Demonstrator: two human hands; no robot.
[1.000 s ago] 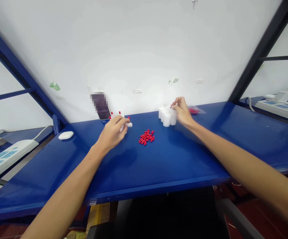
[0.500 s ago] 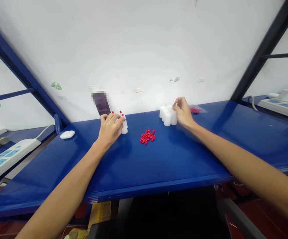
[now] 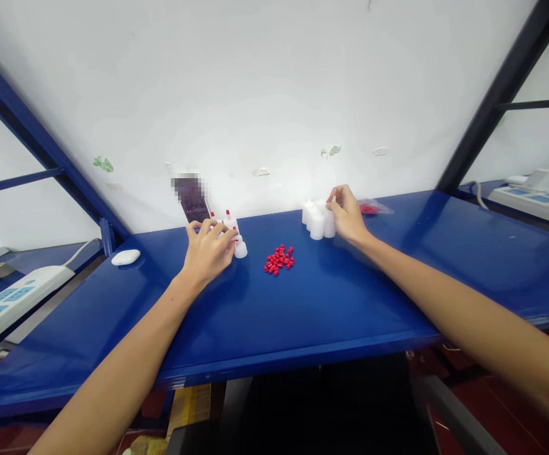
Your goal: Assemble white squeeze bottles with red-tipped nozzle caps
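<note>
On the left, my left hand (image 3: 208,249) curls its fingers over the top of a small white bottle (image 3: 241,248) with a red tip, which leans slightly. Behind it stand more white bottles (image 3: 229,221) wearing red caps, partly hidden by the fingers. My right hand (image 3: 346,215) pinches the top of a white bottle (image 3: 330,224) at the right side of a tight cluster of white bottles (image 3: 316,226). Between the hands lies a loose pile of small red caps (image 3: 278,260).
A phone (image 3: 194,201) leans against the wall behind the left bottles. A white rounded case (image 3: 126,257) lies at the left of the blue table (image 3: 302,316). Behind my right hand is a clear bag with red pieces (image 3: 371,208). Power strips (image 3: 13,300) flank the table.
The front bottle at my left hand has gone from upright to slightly tilted, and more of the capped bottles behind shows. My right hand stays at the cluster.
</note>
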